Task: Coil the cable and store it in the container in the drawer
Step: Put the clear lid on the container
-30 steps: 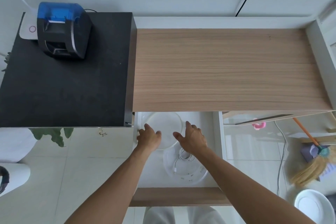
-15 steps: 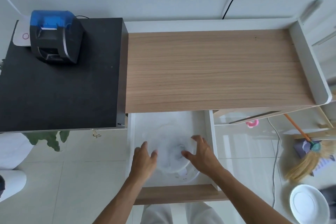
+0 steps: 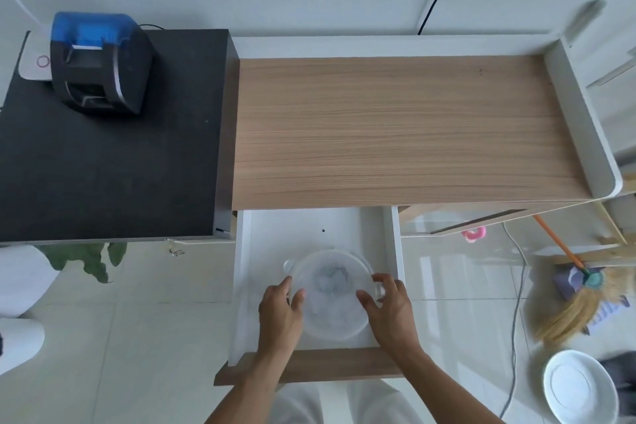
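The white drawer (image 3: 323,227) is pulled out below the wooden desk top. In its front half sits a round translucent container (image 3: 332,323) with its cloudy lid (image 3: 344,268) lying on top. The coiled cable (image 3: 332,277) shows only as a faint grey shape through the lid. My left hand (image 3: 280,313) grips the lid's left edge, thumb on top. My right hand (image 3: 390,310) grips the right edge by a small clear tab.
The drawer's wooden front (image 3: 309,365) is right below my wrists. Left stands a black cabinet (image 3: 103,165) with a blue-topped printer (image 3: 98,60). A broom (image 3: 578,299), a white plate (image 3: 580,385) and a grey floor cord (image 3: 516,320) lie to the right.
Both hands carried the lid from the back of the drawer toward me and set it over the container, covering the cable. The camera view also shifted slightly.
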A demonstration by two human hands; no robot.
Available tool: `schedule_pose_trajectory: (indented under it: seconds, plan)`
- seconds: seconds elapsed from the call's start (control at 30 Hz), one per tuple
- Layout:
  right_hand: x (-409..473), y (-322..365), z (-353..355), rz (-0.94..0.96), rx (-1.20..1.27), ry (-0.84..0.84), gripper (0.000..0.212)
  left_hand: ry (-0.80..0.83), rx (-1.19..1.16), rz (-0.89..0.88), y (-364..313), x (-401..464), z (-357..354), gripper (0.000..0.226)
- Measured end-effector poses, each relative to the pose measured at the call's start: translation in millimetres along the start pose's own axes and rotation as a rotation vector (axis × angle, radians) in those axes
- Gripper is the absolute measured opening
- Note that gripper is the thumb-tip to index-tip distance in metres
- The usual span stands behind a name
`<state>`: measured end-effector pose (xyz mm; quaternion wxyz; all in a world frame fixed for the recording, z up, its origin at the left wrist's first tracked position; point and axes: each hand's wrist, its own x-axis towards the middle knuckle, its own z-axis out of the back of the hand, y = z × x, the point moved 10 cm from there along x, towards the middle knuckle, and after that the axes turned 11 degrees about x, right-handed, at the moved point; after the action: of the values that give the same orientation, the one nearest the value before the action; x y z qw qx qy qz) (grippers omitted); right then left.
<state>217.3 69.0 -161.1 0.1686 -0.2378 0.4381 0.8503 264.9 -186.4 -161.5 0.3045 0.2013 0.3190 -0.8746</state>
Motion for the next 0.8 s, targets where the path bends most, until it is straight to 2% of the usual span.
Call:
schedule_pose_trajectory:
  seconds: [0.07, 0.23, 0.43, 0.57, 0.7, 0.8]
  plan:
    - [4.8, 5.6, 1.0, 0.023, -0.017, -0.011, 0.045, -0.018, -0.004, -0.003, -1.1, 4.1, 4.3, 0.025]
    - [12.4, 16.2, 3.1, 0.067, -0.046, -0.056, 0.047, -0.089, -0.059, 0.0, -11.4, 6.8, 22.5, 0.04]
    - [21.3, 20.4, 5.2, 0.052, -0.009, -0.083, 0.044, -0.071, -0.017, -0.019, -21.8, 19.5, 24.5, 0.037]
    - [25.9, 20.1, 3.9, 0.026, 0.004, -0.084, 0.044, -0.063, 0.093, -0.038, -19.0, 28.7, 18.1, 0.022]
    - [33.1, 15.5, 1.8, -0.011, 0.009, -0.05, 0.046, -0.056, 0.174, -0.023, -14.4, 38.1, 16.8, 0.031]
    - [40.3, 12.8, 0.4, -0.04, 0.01, -0.021, 0.043, -0.035, 0.322, -0.049, -20.1, 41.6, 20.9, 0.036]
